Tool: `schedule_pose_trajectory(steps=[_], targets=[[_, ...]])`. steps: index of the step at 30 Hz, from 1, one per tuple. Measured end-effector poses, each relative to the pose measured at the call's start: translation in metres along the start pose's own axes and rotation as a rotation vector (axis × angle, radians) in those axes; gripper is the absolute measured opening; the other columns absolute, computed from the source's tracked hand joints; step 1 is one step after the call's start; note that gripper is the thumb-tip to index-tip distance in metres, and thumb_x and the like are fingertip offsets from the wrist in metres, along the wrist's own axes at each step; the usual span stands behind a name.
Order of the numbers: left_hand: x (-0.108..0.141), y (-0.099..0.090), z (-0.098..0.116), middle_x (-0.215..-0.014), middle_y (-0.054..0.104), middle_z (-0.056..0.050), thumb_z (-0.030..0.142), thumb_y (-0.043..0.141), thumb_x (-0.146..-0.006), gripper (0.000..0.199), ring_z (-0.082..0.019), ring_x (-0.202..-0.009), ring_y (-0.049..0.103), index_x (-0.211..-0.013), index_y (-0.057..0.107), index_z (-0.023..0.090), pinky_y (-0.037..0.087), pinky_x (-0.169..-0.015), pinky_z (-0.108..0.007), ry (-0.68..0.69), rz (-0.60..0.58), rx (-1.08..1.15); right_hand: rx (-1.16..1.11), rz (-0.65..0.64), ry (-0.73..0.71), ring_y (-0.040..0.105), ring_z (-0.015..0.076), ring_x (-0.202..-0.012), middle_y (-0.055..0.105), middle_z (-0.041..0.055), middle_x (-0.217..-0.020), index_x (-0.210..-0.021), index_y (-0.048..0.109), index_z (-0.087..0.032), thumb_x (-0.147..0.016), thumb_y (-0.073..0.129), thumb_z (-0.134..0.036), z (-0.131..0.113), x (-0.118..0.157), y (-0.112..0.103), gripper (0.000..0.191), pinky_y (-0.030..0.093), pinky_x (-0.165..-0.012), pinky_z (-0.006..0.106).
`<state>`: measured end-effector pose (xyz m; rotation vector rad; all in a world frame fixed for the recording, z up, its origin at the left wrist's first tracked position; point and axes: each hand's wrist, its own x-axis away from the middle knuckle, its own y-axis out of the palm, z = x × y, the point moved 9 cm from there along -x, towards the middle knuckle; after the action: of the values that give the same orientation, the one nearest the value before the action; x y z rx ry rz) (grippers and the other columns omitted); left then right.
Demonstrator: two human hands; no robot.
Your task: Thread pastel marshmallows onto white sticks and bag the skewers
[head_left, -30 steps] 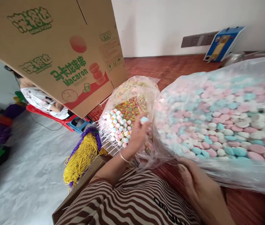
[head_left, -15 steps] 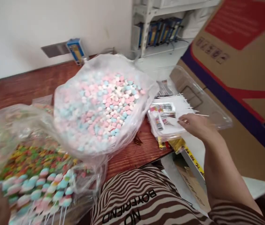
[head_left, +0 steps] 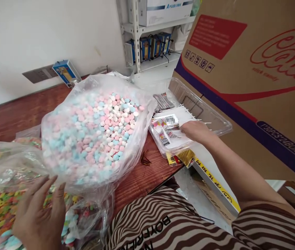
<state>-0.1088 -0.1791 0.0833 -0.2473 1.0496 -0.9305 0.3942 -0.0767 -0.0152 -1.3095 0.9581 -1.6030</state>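
My left hand [head_left: 41, 211], fingers spread and holding nothing, is over the open bag of colorful gummy rings [head_left: 2, 210] at the lower left. Candy skewers [head_left: 70, 225] lie partly hidden beneath it. My right hand [head_left: 195, 131] reaches into a clear plastic tray [head_left: 221, 127] among white sticks [head_left: 186, 114], its fingers closed; whatever they pinch is hidden. Small printed packets [head_left: 163, 133] lie in the tray beside my right hand. Between my hands stands a large clear bag of pink, white and blue marshmallows [head_left: 116, 121].
A large cardboard box [head_left: 241, 80] stands at the right. Behind are a white shelf [head_left: 137, 34] with blue boxes and a wall socket [head_left: 39, 74]. Brown twist ties [head_left: 145, 159] and gold strips [head_left: 186, 157] lie on the red-brown table [head_left: 134, 184].
My left hand has moved up and right from the skewers, fingers now spread. My right hand is still at the sticks in the tray. The camera view has shifted right.
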Motion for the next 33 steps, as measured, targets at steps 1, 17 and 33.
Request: schedule_pose_trajectory(steps=[1,17,33], targets=[[0.0,0.003,0.006,-0.13,0.071,0.006,0.028,0.076,-0.08,0.045,-0.036,-0.124,0.064,-0.122,0.073,0.044,0.044,-0.116,-0.059,0.046,0.01,-0.037,0.018,0.015,0.036,0.071,0.0251,-0.089,0.077,0.0169,-0.093,-0.09,0.079,-0.012,-0.084,0.053,0.0,0.005,0.006,-0.004,0.029,0.038,-0.07,0.03],[0.057,0.15,0.073,-0.099,0.078,-0.007,0.036,0.074,-0.088,0.036,-0.018,-0.087,0.074,-0.122,0.073,0.022,0.06,-0.087,-0.033,-0.64,-0.473,1.17,-0.787,0.435,-0.732,0.076,0.0199,-0.099,0.079,0.0057,-0.115,-0.131,0.069,-0.025,-0.101,0.041,-0.02,-0.185,0.126,-0.006,0.042,0.062,-0.082,0.03],[0.065,0.14,0.057,-0.098,0.074,-0.004,0.023,0.067,-0.092,0.04,-0.016,-0.085,0.074,-0.132,0.068,0.026,0.059,-0.082,-0.028,-0.573,-0.444,1.037,-0.909,0.256,-0.791,0.077,0.0244,-0.095,0.08,0.0096,-0.11,-0.113,0.075,-0.02,-0.1,0.049,-0.028,-0.222,0.095,0.026,0.031,0.062,-0.081,0.035]])
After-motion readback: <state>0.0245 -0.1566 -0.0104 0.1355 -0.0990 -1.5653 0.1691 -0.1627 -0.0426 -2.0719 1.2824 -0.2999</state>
